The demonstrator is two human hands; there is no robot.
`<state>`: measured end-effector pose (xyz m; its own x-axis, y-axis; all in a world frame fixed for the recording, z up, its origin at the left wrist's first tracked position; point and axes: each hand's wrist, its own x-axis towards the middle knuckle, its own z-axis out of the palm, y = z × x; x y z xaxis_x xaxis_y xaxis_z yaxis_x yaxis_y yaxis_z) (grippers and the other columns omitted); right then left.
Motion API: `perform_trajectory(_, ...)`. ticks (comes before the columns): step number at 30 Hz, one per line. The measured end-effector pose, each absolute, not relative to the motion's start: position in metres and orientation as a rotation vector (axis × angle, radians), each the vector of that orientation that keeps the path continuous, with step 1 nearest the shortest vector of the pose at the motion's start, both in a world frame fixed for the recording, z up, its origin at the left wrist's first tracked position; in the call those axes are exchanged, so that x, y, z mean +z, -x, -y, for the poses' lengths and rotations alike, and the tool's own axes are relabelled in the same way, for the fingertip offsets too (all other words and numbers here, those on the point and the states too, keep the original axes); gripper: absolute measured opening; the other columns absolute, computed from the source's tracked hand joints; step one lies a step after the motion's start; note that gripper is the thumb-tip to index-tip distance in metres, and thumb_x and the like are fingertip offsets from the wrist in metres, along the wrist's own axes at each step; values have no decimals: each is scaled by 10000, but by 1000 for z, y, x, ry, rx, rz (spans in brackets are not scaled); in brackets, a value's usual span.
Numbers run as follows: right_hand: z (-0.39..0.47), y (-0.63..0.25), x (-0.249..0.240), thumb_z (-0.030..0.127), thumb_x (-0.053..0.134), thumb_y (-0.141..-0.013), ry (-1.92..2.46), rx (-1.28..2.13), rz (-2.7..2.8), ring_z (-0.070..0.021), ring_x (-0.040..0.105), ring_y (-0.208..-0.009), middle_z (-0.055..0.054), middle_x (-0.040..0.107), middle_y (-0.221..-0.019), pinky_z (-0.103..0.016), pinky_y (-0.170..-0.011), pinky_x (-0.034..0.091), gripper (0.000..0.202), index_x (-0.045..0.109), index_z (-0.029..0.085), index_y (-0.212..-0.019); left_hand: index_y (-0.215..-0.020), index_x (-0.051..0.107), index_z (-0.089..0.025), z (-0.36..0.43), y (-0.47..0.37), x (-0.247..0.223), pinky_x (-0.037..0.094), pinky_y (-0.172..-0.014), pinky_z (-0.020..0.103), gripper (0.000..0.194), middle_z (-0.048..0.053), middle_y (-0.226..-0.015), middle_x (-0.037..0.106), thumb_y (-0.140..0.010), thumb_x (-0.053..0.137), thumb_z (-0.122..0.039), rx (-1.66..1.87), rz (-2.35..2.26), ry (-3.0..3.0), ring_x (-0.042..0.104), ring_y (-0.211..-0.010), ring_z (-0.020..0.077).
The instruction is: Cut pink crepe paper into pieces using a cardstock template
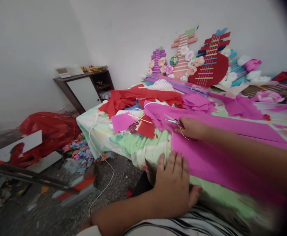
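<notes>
A large sheet of magenta crepe paper (214, 159) lies across the table's front and runs off to the right. My right hand (191, 128) is closed on a pair of scissors (172, 120); the metal blades point left over the magenta paper and look slightly parted. At the table's near edge, my left hand (174, 183) lies flat with its fingers stretched out, the fingertips at the left edge of the paper. Left of the blades are a small magenta paper square (122, 122) and red paper scraps (146, 127).
Guitar-shaped decorations with paper flowers, one of them red (210, 70), lean on the back wall. Crumpled red paper (133, 96) covers the table's middle. A white cord (111, 178) hangs to the floor. A cabinet (83, 93), a red plastic bag (50, 126) and scraps are at the left.
</notes>
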<state>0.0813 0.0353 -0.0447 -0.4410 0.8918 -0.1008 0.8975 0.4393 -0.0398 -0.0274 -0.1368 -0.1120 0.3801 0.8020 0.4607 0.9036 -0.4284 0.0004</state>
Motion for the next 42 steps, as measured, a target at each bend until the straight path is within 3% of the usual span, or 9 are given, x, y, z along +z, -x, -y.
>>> perform_trajectory(11,-46,-81,-41,467,475,-707,-1544,-205,-2639,-168,540,-617,-92,608,-761,-240,-482,314,330,534,158,-806,-1238,375,-46,140,23,-116,208,-953,530,696,207,-1270,390,-803,224,-568,-514,1488,2392,271,-1215,316)
perform_trajectory(22,-47,-84,-35,487,460,-712,-1603,-239,-2680,-180,551,-690,-100,604,-825,-236,-515,333,387,507,154,-904,-1230,389,-50,140,24,-114,188,-979,514,707,191,-1273,393,-793,239,-585,-502,1513,2401,283,-1212,300)
perform_trajectory(28,-35,-97,-38,487,538,-648,-1584,-223,-2693,-198,549,-725,-99,598,-894,-254,-550,352,402,500,173,-895,-1221,395,-48,141,24,-115,189,-979,519,715,191,-1272,397,-786,245,-594,-533,1489,2391,278,-1217,298)
perform_trajectory(36,-22,-104,-25,501,517,-672,-1567,-214,-2769,-205,548,-757,-106,585,-932,-261,-561,354,408,490,177,-917,-1167,461,-71,145,22,-120,177,-991,506,635,164,-1243,441,-768,343,-551,-779,1262,2384,268,-1223,301)
perform_trajectory(42,-6,-117,-20,515,490,-684,-1589,-267,-2705,-190,541,-694,-82,597,-836,-250,-520,339,397,483,195,-919,-1214,418,-113,142,25,-117,207,-986,482,617,116,-1239,460,-791,319,-550,-659,1351,2446,328,-1186,269)
